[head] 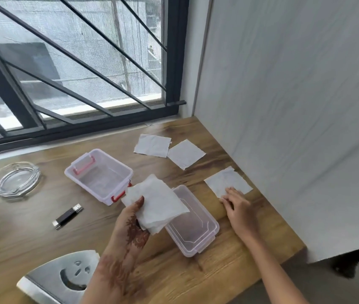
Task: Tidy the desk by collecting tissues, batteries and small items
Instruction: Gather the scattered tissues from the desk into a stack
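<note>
Left hand clutched a gathered tissue stack over the counter; right hand lay flat, fingers spread, on a loose tissue at three o'clock. Tissue collecting seemed underway; next, likely pinching that sheet up. Two tissues waited at one o'clock.

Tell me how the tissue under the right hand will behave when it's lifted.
The tissue looks thin and creased, so it will likely droop limply. It lies flat on the desk, so the right hand probably must pinch or slide an edge up. It should weigh almost nothing.
</note>
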Motion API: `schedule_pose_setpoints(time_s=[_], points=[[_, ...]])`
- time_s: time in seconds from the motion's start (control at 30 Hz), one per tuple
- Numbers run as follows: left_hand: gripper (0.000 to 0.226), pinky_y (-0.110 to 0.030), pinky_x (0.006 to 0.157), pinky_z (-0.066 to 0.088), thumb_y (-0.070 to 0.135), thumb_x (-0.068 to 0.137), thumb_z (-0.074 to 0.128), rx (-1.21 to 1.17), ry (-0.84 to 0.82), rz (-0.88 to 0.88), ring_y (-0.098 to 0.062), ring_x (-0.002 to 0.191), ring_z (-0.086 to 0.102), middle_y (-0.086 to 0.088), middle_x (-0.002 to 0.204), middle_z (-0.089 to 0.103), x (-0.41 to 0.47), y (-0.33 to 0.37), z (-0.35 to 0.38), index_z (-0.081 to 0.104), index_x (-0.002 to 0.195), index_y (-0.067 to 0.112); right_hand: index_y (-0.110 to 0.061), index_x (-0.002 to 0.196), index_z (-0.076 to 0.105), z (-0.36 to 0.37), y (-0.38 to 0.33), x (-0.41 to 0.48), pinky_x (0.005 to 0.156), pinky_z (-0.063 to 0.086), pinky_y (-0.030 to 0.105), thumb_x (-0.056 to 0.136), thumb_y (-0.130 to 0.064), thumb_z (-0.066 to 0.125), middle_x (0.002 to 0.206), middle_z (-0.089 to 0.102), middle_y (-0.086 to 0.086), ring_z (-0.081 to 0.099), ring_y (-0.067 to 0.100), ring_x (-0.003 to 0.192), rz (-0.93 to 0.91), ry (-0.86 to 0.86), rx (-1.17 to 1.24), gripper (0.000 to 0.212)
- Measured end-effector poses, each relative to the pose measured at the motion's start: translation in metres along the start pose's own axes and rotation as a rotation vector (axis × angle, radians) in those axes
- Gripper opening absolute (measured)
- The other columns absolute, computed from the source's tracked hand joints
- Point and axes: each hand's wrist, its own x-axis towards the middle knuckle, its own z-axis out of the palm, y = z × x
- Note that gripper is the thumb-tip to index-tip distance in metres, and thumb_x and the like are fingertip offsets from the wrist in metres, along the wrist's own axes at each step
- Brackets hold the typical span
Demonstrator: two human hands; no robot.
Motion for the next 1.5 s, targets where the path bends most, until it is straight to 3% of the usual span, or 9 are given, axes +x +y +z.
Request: schedule_pose_setpoints(time_s=[0.17, 0.3, 0.43, 0.67, 0.8, 1.03, 1.17, 1.33, 1.5], points=[[0.02, -0.032, 0.052, 0.058, 0.01, 0.095, 0.041, -0.01, -0.002, -0.034, -0.018, 0.069, 0.072, -0.007, 0.08, 0.075, 0.006, 0.0, 0.004, 0.059, 0.102, 0.008, -0.004, 0.11, 0.065, -0.01, -0.029, 0.007, 0.072, 0.043, 0.001, 0.09, -0.018, 0.059, 0.105, 0.068, 0.003, 0.061, 0.01, 0.095, 0.217, 0.182, 0.35, 0.025], [0.019, -0.033, 0.049, 0.057, 0.01, 0.095, 0.041, -0.006, 0.021, -0.058, -0.02, 0.065, 0.072, -0.009, 0.076, 0.074, 0.009, -0.002, 0.006, 0.059, 0.096, 0.005, -0.009, 0.097, 0.068, -0.021, -0.074, 0.012, 0.054, 0.043, 0.006, 0.089, -0.021, 0.059, 0.074, 0.063, -0.01, 0.057, -0.007, 0.06, 0.225, 0.255, 0.671, 0.017], [0.019, -0.037, 0.054, 0.058, 0.011, 0.095, 0.042, -0.01, 0.037, -0.074, -0.022, 0.067, 0.072, -0.011, 0.078, 0.074, 0.015, -0.002, 0.004, 0.059, 0.099, 0.004, -0.012, 0.096, 0.067, -0.018, -0.118, 0.009, 0.077, 0.053, 0.016, 0.089, -0.021, 0.059, 0.096, 0.071, -0.001, 0.066, -0.002, 0.088, 0.046, 0.172, 0.782, 0.014], [0.044, -0.032, 0.056, 0.059, 0.03, 0.094, 0.041, -0.103, -0.036, -0.081, -0.022, 0.068, 0.071, -0.015, 0.081, 0.072, 0.016, 0.008, 0.007, 0.071, 0.084, -0.001, -0.006, 0.104, 0.065, 0.022, -0.151, -0.015, 0.099, 0.04, 0.013, 0.096, -0.034, 0.041, 0.112, 0.068, 0.007, 0.059, 0.01, 0.109, -0.434, -0.03, 0.416, 0.038], [0.049, -0.028, 0.058, 0.058, 0.039, 0.072, 0.068, -0.106, -0.028, -0.139, -0.02, 0.07, 0.071, -0.015, 0.082, 0.071, 0.017, 0.016, 0.005, 0.066, 0.094, -0.004, -0.006, 0.094, 0.067, 0.035, -0.153, -0.018, 0.106, 0.033, 0.02, 0.098, -0.035, 0.034, 0.106, 0.069, 0.01, 0.059, 0.019, 0.11, -0.549, -0.069, 0.309, 0.044], [0.024, -0.033, 0.056, 0.059, 0.007, 0.084, 0.049, -0.095, 0.036, -0.038, -0.019, 0.064, 0.071, -0.012, 0.076, 0.073, 0.022, 0.017, 0.003, 0.066, 0.099, -0.002, -0.006, 0.108, 0.065, 0.026, -0.142, 0.016, 0.097, 0.04, 0.015, 0.096, -0.036, 0.042, 0.117, 0.065, 0.007, 0.058, 0.013, 0.112, -0.415, -0.086, 0.372, 0.039], [0.016, -0.041, 0.062, 0.059, 0.008, 0.092, 0.047, -0.035, 0.116, 0.035, -0.021, 0.073, 0.072, -0.009, 0.084, 0.075, 0.028, 0.02, -0.006, 0.06, 0.102, 0.008, -0.002, 0.109, 0.064, 0.034, -0.104, 0.07, 0.094, 0.048, 0.031, 0.093, -0.018, 0.056, 0.12, 0.063, 0.011, 0.061, 0.023, 0.109, -0.246, -0.074, 0.278, 0.024], [0.017, -0.04, 0.057, 0.059, 0.008, 0.093, 0.044, -0.051, 0.088, 0.021, -0.023, 0.074, 0.072, -0.011, 0.085, 0.074, 0.026, 0.022, -0.006, 0.059, 0.101, 0.007, -0.007, 0.129, 0.052, 0.048, -0.07, 0.115, 0.112, 0.021, 0.028, 0.091, -0.022, 0.057, 0.145, 0.041, 0.009, 0.03, 0.02, 0.138, -0.151, -0.273, 0.042, 0.041], [0.018, -0.039, 0.058, 0.059, 0.009, 0.094, 0.044, -0.052, 0.096, 0.02, -0.022, 0.072, 0.072, -0.011, 0.084, 0.074, 0.026, 0.023, -0.007, 0.058, 0.103, 0.005, -0.001, 0.101, 0.068, 0.056, -0.063, 0.117, 0.11, 0.024, 0.027, 0.089, -0.016, 0.061, 0.137, 0.049, 0.015, 0.037, 0.024, 0.134, -0.155, -0.204, 0.043, 0.02]])
